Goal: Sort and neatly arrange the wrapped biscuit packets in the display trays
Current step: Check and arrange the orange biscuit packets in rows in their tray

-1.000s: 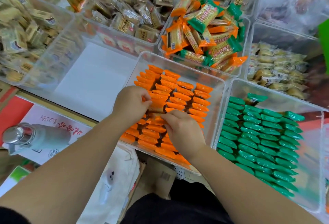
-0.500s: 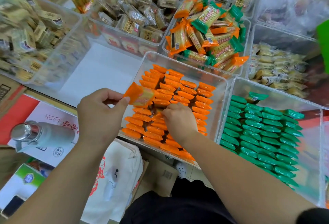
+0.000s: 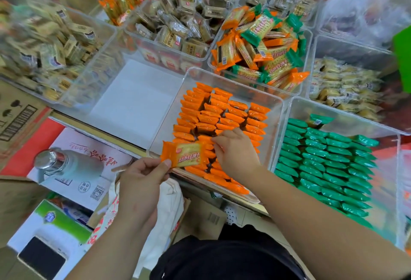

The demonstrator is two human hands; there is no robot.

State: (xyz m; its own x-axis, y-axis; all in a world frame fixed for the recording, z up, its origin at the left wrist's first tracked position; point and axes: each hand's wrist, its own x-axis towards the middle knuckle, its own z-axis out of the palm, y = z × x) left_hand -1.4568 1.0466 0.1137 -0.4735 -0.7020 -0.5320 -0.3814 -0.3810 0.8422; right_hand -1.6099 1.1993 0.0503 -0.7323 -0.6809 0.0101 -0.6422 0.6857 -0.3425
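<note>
- The orange biscuit packet [image 3: 182, 154] sits in the left hand [image 3: 142, 177], pinched by its crimped end between thumb and fingers; it hangs flat, printed face up, just over the near-left corner of the clear tray [image 3: 233, 82].
- The right hand [image 3: 235, 153] is down among the rows of orange packets [image 3: 213, 115], fingers curled into the near rows; whether it grips one or only parts them, I cannot tell.
- To my eye the step is slotting the loose packet into a row; best to hold a gap open with the right fingers, turn the packet on edge to match its neighbours, and slide it in without tipping the leaning ones; the near rows look looser than the far ones.
- The wrappers are glossy film with sealed, flattened ends, slippery and springy I would guess; the packets are flat oblongs, overlapped like tiles.
- The tray is rigid see-through plastic with rounded corners.
- Just right, the green packets [image 3: 329, 164] lie already ranked in their own tray; behind, a mixed heap [image 3: 262, 42] of orange and green waits unsorted.
- Lower left, a steel-capped flask [image 3: 64, 164] lies on a printed carton.
</note>
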